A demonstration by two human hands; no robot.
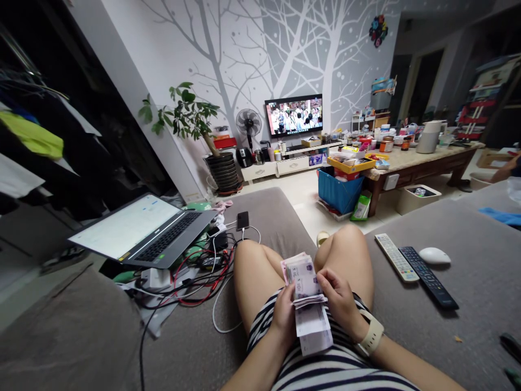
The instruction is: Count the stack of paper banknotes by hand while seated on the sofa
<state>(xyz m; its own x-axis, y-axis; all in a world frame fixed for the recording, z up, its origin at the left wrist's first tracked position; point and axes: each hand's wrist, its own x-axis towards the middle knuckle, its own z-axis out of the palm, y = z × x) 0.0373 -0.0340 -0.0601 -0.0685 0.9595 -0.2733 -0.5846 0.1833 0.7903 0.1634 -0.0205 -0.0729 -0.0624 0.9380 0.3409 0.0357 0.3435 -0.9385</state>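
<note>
At lower centre of the frame, banknotes [302, 285], clamped in the left hand [284, 310] with most of its fingers hidden behind the paper, and pinched near the upper right edge by the right hand [338, 298]. Overlapping, so impossible to count. At left, an Acer laptop [167, 234] with screen text too faint to read. At lower right edge, a dark object [511, 345], cut off and unidentifiable.

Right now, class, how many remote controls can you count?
2 on the sofa: a white remote and, between it and the mouse, a black remote. A dark object cut off at the right edge is unclear.
</note>
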